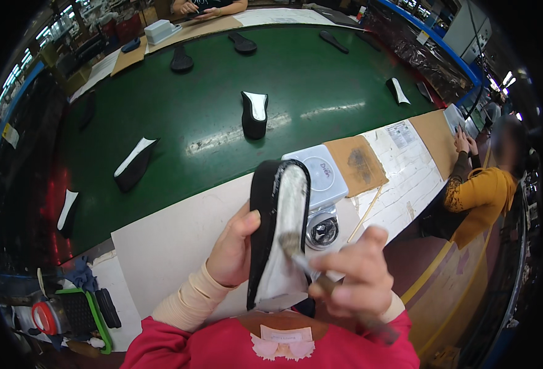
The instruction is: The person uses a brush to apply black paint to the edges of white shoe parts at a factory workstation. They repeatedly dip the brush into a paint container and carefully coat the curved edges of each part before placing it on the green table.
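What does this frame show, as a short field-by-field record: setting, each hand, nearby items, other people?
Setting: a green conveyor belt carrying black shoe soles, with a pale work surface beside it
Left hand: grips a black shoe sole with a white inner face, held upright
Right hand: holds a brush, its bristles on the white face
Nearby: a white box-shaped container and a round metal tin behind the sole
Others: a person in a yellow top at right

The curved shoe sole (277, 227) is black outside with a whitish, grey-smeared inner face. The flat conveyor belt (210, 104) is dark green, carrying more black-and-white soles. The worker's sleeves are cream, the apron red; the neighbour's jumper (483, 197) is mustard yellow.
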Tool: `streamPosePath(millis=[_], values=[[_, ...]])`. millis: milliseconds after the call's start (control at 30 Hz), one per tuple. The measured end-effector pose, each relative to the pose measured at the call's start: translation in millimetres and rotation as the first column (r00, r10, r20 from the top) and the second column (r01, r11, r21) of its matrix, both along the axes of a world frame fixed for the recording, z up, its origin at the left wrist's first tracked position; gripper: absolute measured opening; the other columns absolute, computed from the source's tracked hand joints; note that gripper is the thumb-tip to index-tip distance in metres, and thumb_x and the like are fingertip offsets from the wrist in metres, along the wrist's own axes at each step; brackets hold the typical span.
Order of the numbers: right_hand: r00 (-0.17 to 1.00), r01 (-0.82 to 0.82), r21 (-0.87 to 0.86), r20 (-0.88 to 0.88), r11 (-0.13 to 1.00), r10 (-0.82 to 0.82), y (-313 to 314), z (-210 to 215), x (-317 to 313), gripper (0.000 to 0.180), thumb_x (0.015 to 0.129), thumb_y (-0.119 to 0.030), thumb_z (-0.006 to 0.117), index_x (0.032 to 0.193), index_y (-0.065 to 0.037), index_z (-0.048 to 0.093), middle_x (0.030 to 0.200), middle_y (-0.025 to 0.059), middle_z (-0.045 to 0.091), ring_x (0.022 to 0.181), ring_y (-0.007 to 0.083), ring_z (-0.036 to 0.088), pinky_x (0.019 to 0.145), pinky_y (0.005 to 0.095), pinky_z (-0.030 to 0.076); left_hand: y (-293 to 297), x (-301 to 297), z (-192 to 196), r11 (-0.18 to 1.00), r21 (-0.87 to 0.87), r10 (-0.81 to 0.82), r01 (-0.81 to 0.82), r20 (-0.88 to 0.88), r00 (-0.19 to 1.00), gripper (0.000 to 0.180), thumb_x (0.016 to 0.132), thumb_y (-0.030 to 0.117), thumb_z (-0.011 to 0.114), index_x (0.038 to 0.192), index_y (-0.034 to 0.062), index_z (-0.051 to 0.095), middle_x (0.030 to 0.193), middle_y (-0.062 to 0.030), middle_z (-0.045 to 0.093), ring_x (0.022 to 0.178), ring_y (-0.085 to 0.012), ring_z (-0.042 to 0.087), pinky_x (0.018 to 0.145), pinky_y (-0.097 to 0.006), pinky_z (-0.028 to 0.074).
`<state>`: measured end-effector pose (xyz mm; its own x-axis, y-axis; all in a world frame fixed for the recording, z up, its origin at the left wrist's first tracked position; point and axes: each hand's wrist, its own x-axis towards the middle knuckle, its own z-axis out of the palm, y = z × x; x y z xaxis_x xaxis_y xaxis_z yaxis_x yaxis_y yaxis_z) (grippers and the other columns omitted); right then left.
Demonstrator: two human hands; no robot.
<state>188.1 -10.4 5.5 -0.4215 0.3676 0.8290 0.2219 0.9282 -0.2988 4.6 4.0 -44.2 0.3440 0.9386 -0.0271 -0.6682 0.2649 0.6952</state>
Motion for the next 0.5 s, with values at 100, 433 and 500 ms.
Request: streamPosePath(millis=[100,433,500], values=[[0.997,-0.071,0.033,-0.034,0.997,0.072,-14.0,-1.2,-5.0,0.040,0.068,-0.007,0.073,0.101,-0.015,0.052,0.088,0.0086,0.065,0.067,0.0121,0.051,0.068,0.0343,0.028,10.8,-10.2,-6.2,0.998,-0.065,-0.021,0.024,0.051,0.998,0.066,0.088,0.047,0.043,0.136,0.0035,0.029,0.128,-0.0164,0.043,0.099,-0.0238,0.055,0.081,-0.045,0.053],[0.987,-0.003,0.051,-0.159,0.999,0.011,-6.8,-3.3,-10.6,0.036,0.069,-0.008,0.073,0.098,-0.016,0.054,0.091,0.0084,0.065,0.065,0.0132,0.052,0.067,0.0327,0.028,11.2,2.7,-3.8,1.000,0.016,-0.023,0.024,-0.023,0.999,0.063,0.089,0.044,0.043,0.136,0.0048,0.028,0.128,-0.0169,0.045,0.102,-0.0240,0.056,0.081,-0.045,0.053],[0.992,-0.111,0.091,-0.054,0.990,0.116,-14.2,-3.1,-14.5,0.035,0.069,-0.007,0.072,0.098,-0.016,0.054,0.090,0.0080,0.065,0.062,0.0128,0.051,0.066,0.0326,0.027,15.6,-0.8,-3.0,1.000,0.003,-0.009,0.009,0.031,0.999,0.062,0.089,0.043,0.042,0.136,0.0043,0.029,0.127,-0.0170,0.045,0.101,-0.0237,0.056,0.080,-0.045,0.053]])
